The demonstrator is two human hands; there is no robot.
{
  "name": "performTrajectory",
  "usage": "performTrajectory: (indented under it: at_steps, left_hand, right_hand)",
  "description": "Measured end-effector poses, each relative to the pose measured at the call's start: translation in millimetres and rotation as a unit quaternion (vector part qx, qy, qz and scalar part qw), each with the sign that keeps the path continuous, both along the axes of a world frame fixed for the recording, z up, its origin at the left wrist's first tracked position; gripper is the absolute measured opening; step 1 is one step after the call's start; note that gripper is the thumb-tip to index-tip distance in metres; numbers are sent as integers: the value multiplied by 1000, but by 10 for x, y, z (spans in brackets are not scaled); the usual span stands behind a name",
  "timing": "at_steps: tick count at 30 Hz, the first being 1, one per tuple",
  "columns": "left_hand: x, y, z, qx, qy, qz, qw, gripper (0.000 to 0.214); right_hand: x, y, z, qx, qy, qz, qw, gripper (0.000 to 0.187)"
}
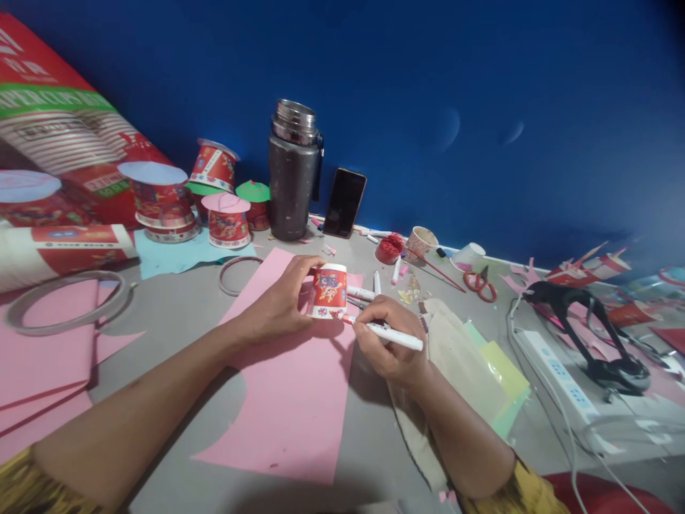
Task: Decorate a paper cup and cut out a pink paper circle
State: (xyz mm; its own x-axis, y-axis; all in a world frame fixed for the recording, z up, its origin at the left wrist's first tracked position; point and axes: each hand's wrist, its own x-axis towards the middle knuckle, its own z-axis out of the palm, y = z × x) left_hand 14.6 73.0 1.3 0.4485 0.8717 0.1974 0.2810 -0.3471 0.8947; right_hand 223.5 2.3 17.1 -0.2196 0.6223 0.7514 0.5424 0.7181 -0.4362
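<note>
My left hand (286, 294) is closed round the left side of a small red and white printed paper cup (330, 289), just above a sheet of pink paper (300, 400). A white marker pen (396, 335) sits in the closed fingers of my right hand (389, 335), its red tip at the cup's lower right edge. I cannot tell whether the tip touches the cup. Behind my right fingers lie more white markers (362, 293), partly hidden.
Paper cups with paper discs (227, 221) stand at the left, near a dark thermos (293, 178) and a phone (345, 203). Red-handled scissors (480, 285), a beige cloth (460, 357) and a white power strip (559, 378) lie at the right. A blue wall (407, 93) rises behind.
</note>
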Motion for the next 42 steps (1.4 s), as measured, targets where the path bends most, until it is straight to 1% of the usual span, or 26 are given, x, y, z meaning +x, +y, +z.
performTrajectory:
  at_steps: [4, 10, 16, 21, 26, 29, 33, 36, 39, 42]
  left_hand:
    - [-6, 11, -7, 23, 12, -4, 1000, 88]
    - [-3, 17, -14, 35, 16, -7, 999, 88]
    - [-1, 18, -9, 30, 16, -7, 999, 90]
    - [4, -1, 7, 17, 8, -9, 1000, 86]
    - [-1, 22, -8, 34, 22, -6, 999, 89]
    - [-8, 27, -14, 37, 22, -8, 999, 89]
    - [-14, 24, -18, 15, 10, -22, 1000, 86]
    - [-15, 43, -40, 30, 22, -13, 999, 86]
    - [-17, 69, -70, 51, 32, -10, 998, 91]
    - [-18, 74, -79, 45, 25, -13, 999, 87]
  right_hand:
    - [-5, 3, -11, -3, 6, 2, 1000, 10]
    - [-14, 7, -18, -4, 7, 4, 1000, 11]
    - [-2, 7, -10, -7, 11, 3, 1000, 11]
    - [3, 1, -17, 2, 9, -8, 1000, 11]
    - [-11, 1, -14, -3, 10, 4, 1000, 11]
    - [-9, 0, -5, -3, 9, -7, 1000, 11]
    - [-1, -7, 6, 0, 17, -21, 1000, 11]
    - [-5, -8, 6, 0, 17, -17, 1000, 12]
    - [-10, -4, 0, -2, 10, -9, 1000, 12]
    - [-8, -2, -2, -1, 10, -16, 1000, 11]
